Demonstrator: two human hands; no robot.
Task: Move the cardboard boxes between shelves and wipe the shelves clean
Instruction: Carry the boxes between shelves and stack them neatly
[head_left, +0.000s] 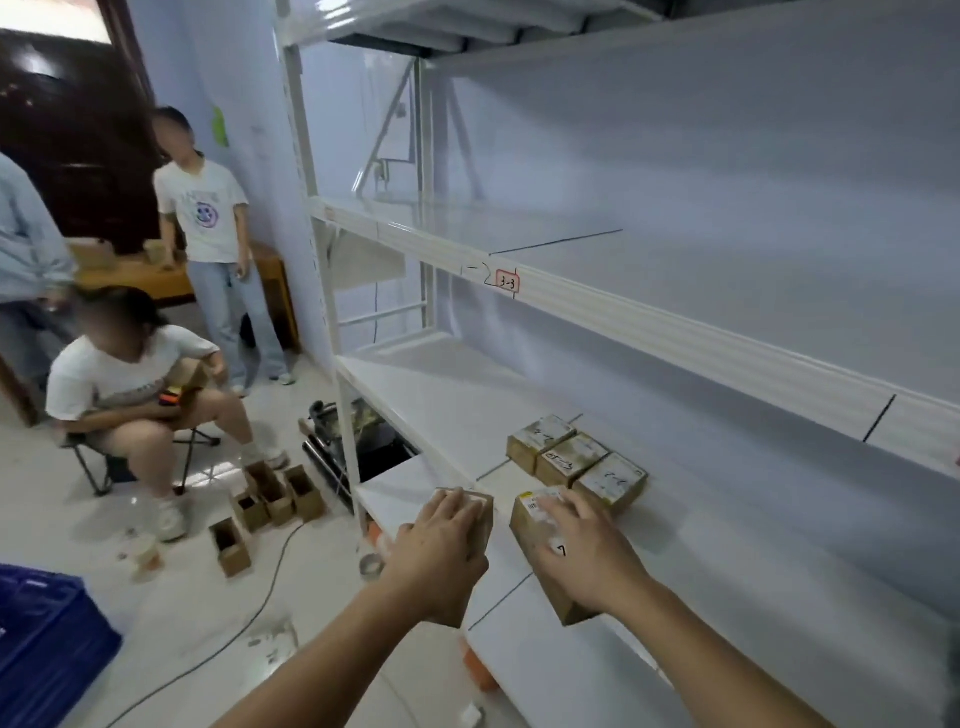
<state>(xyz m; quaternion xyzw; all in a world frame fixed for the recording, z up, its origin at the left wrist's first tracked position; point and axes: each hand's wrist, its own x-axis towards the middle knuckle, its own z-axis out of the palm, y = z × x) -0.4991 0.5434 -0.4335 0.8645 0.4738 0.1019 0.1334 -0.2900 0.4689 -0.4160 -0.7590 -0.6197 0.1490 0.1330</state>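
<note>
My left hand (441, 551) grips a small cardboard box (480, 512) from above at the front edge of the lower white shelf (447, 395). My right hand (587, 556) grips a second cardboard box (530, 525) with a white label, just to the right, over the same shelf. Behind them three more labelled boxes (576, 457) stand in a diagonal row on that shelf. The shelf above (571, 234), marked 3-3, holds nothing I can see. No cloth is in view.
Several open cardboard boxes (270, 499) stand on the floor left of the rack, beside a cable (270, 587) and a tape roll (371, 565). A person sits on a folding stool (135, 395); another stands behind (208, 223). A blue crate (47, 639) sits at the bottom left.
</note>
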